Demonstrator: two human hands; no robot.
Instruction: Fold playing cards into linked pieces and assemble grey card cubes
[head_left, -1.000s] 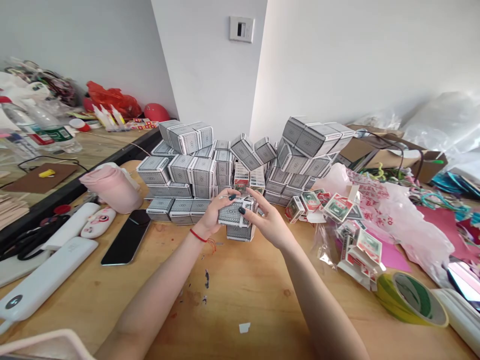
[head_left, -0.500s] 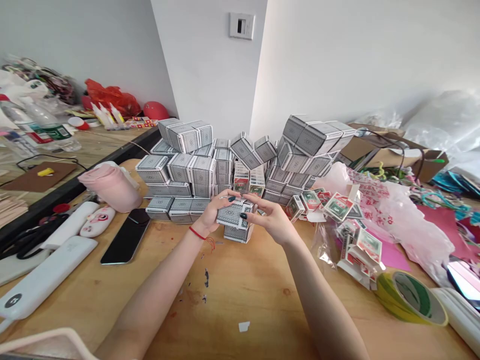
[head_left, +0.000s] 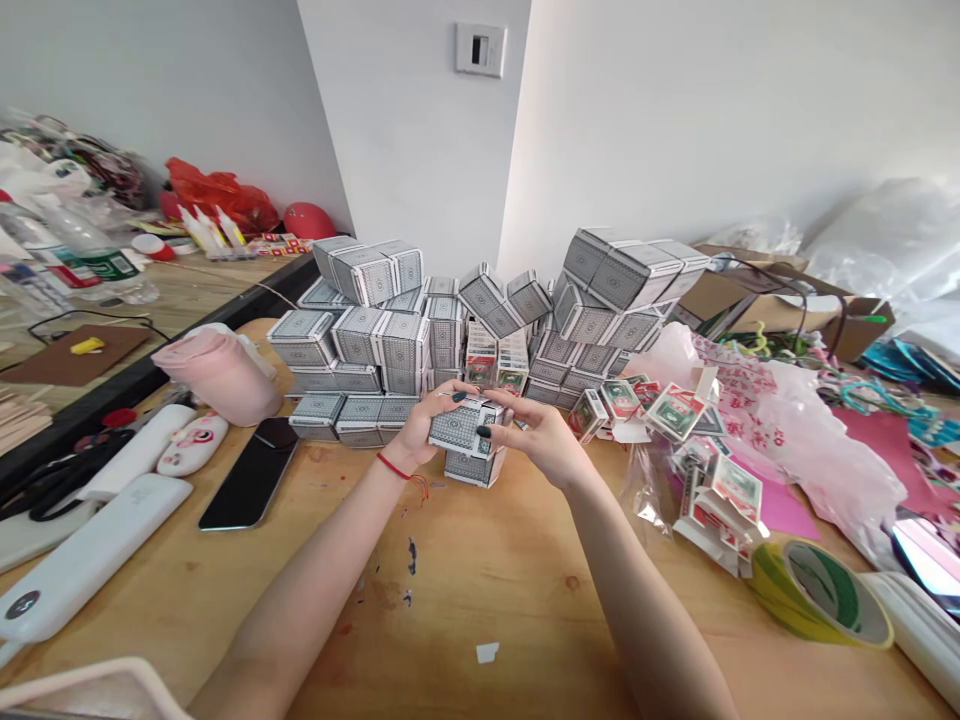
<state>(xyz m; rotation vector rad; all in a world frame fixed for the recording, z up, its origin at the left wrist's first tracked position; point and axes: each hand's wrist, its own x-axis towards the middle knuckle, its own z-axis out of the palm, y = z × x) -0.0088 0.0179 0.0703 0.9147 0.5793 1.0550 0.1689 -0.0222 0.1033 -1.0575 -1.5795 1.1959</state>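
Between my two hands is a grey-patterned playing card box [head_left: 453,428], just above another patterned box [head_left: 469,467] on the table. My left hand [head_left: 429,425] grips its left side, thumb on the top edge. At the right end, my right hand [head_left: 544,440] closes on the same box, its thumb against the near face and its fingers over the top. Behind my hands stand stacked grey card boxes [head_left: 360,335] on the left and more stacked boxes [head_left: 611,290] on the right. Red and green card boxes [head_left: 481,360] show in the gap between the stacks.
Opened card boxes [head_left: 720,495] and a roll of yellow tape [head_left: 821,592] lie on the right, beside a crumpled plastic bag [head_left: 795,420]. On the left are a black phone [head_left: 250,474], a white power bank [head_left: 94,555] and a pink roll [head_left: 217,372].
The whole view has shifted very slightly. My hands keep their hold on the box, with hardly any movement.
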